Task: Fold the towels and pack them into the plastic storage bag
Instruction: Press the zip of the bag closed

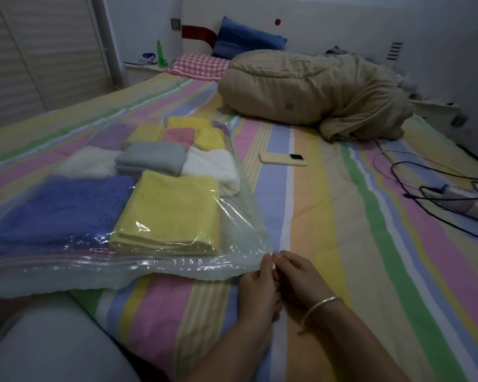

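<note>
The clear plastic storage bag, filled with folded coloured towels, lies on the striped bed, its open seal edge running leftward from both hands. The left hand and right hand pinch the bag's near right corner together.

The bed sheet has pastel stripes. Blue, yellow, grey and white towels lie folded. One pillow is red-checked.

dim room | striped bed | white walls | slatted wardrobe
</note>
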Demonstrator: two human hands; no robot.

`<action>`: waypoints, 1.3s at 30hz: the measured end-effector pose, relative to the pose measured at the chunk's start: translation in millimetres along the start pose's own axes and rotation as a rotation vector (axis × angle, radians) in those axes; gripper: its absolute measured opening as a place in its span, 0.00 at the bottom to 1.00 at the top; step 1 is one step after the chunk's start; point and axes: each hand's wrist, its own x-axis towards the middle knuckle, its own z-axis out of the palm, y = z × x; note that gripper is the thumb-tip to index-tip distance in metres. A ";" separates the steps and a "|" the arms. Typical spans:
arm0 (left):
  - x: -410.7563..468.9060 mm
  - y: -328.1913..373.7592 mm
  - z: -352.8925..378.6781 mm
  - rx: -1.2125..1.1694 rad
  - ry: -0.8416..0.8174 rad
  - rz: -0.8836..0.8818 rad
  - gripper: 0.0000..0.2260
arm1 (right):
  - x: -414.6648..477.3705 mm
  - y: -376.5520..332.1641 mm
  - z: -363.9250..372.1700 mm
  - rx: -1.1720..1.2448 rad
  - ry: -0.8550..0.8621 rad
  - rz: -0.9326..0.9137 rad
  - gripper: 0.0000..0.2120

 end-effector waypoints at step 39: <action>4.1 39.0 -103.1 -0.118 0.211 0.101 0.18 | -8.3 -0.3 21.9 0.168 0.291 -0.023 0.21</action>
